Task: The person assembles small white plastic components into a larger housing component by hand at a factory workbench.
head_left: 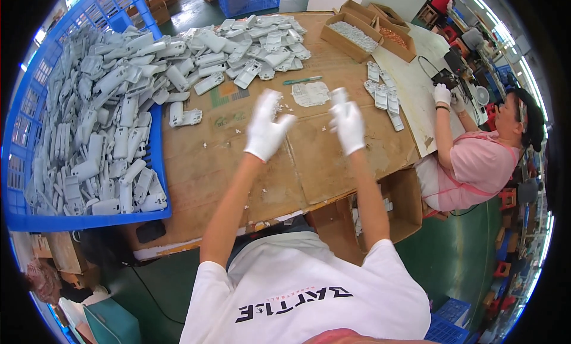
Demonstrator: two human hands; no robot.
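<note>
My left hand (267, 127), in a white glove, is over the middle of the cardboard-covered table with its thumb spread away from straight fingers. Small white bits show beside its palm. Facing it from the right, my gloved right hand (347, 127) has its fingers closed; a whitish end sticks up at their tips, too blurred to name. Between and beyond the hands lie a crumpled paper sheet (310, 93) and a teal pen (302, 80). White plastic housings (208, 52) are heaped at the far left, and several more housings (383, 94) lie in rows right of my right hand.
A blue crate (165, 165) full of housings stands at the left. Cardboard boxes of small parts (353, 38) sit at the far right table edge. An open carton (407, 201) is below the near right edge. A gloved co-worker (476, 159) works at the right.
</note>
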